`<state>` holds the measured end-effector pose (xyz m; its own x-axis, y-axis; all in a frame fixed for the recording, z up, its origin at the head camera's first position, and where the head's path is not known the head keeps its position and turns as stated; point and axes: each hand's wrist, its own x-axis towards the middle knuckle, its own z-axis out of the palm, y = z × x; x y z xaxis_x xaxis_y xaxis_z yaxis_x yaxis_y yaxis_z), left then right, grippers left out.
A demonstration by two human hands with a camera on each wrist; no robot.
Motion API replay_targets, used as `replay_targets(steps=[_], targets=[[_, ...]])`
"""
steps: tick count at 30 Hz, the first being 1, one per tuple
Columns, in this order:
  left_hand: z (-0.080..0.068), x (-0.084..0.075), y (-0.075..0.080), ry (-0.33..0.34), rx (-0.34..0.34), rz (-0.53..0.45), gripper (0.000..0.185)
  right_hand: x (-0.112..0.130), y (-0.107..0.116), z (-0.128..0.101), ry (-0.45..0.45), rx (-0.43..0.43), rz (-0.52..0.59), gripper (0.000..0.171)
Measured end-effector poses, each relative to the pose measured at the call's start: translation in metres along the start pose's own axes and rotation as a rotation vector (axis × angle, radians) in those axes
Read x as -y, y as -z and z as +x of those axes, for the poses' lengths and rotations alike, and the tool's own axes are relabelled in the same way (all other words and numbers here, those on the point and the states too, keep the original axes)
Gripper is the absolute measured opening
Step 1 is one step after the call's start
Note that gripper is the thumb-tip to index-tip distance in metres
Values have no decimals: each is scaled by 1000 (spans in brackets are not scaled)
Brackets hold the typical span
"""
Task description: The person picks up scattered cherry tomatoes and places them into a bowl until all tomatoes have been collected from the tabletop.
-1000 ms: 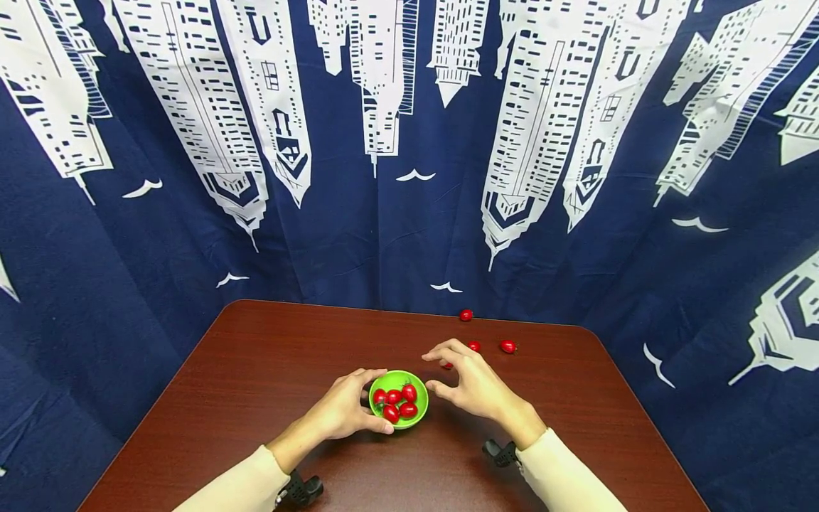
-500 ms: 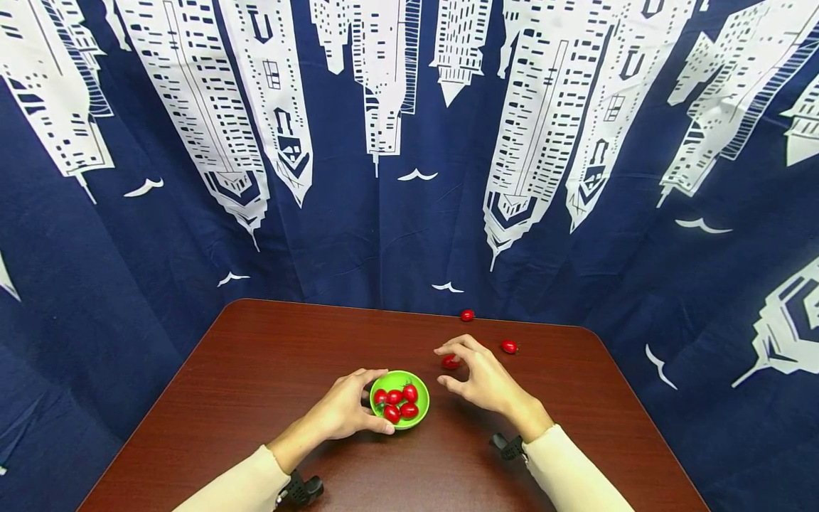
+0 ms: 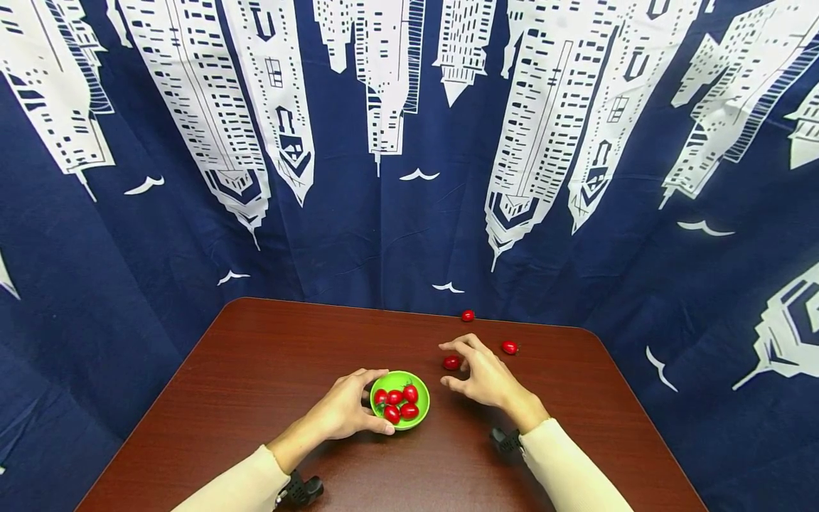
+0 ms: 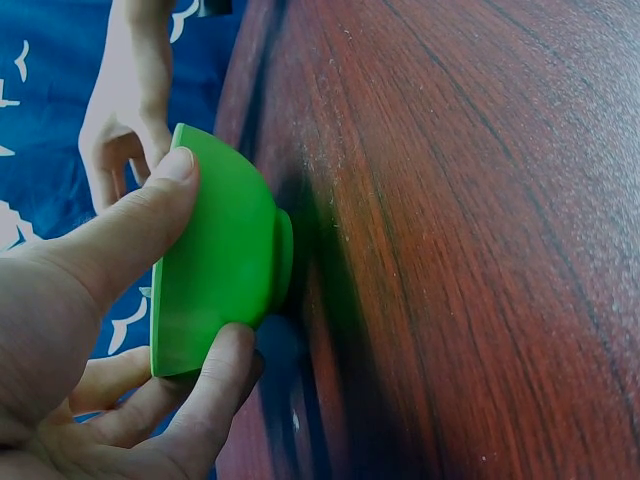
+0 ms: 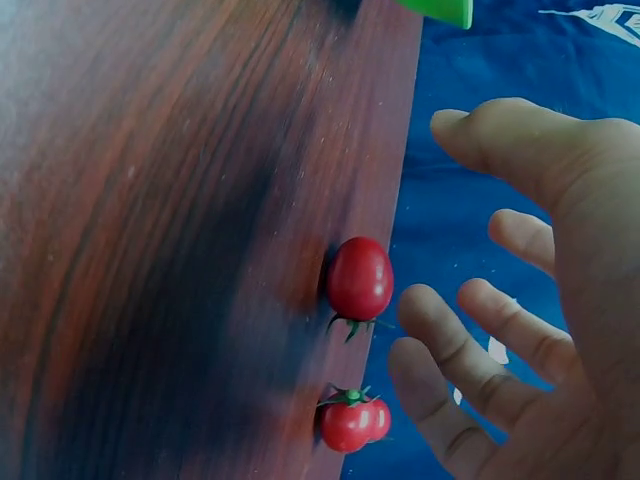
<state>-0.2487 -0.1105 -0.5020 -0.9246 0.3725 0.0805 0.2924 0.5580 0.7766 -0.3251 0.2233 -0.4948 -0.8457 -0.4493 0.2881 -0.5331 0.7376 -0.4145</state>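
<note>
My left hand (image 3: 348, 407) grips a small green bowl (image 3: 419, 419) from its left side. In the left wrist view the thumb lies at the rim of the bowl (image 4: 225, 240) and the fingers reach round its outer wall. Several red cherry tomatoes (image 3: 394, 398) lie inside it, some with green stalks. To the right of the bowl, my right hand (image 3: 483, 377) hovers with fingers spread and loosely bent, holding nothing. Just beyond its fingertips is a loose cherry tomato (image 3: 451, 363), also seen as the nearer tomato (image 5: 360, 280) in the right wrist view.
Farther back on the brown wooden table (image 3: 288, 348) lie a cherry tomato (image 3: 510, 347) at the right and another tomato (image 3: 468, 315) at the back edge. A dark blue curtain (image 3: 345, 235) with white buildings hangs right behind the table.
My right hand has moved right, away from the bowl. The tomato near its fingertips shows more fully, while one behind the hand has become hidden. My left hand and the bowl stay put.
</note>
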Motion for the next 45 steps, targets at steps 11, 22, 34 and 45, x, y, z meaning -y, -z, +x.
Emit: replay_targets(steps=[11,22,34,45], targets=[[-1,0,0,0,0,-16,103,-9,-7,7,-72,58,-32,70],[-2,0,-1,13,12,-16,103,-20,-16,11,-10,90,14,63],[-2,-1,-1,5,13,-21,103,-27,-20,13,78,55,61,28],[-1,-2,1,-1,5,46,102,-20,-20,10,72,49,69,26]])
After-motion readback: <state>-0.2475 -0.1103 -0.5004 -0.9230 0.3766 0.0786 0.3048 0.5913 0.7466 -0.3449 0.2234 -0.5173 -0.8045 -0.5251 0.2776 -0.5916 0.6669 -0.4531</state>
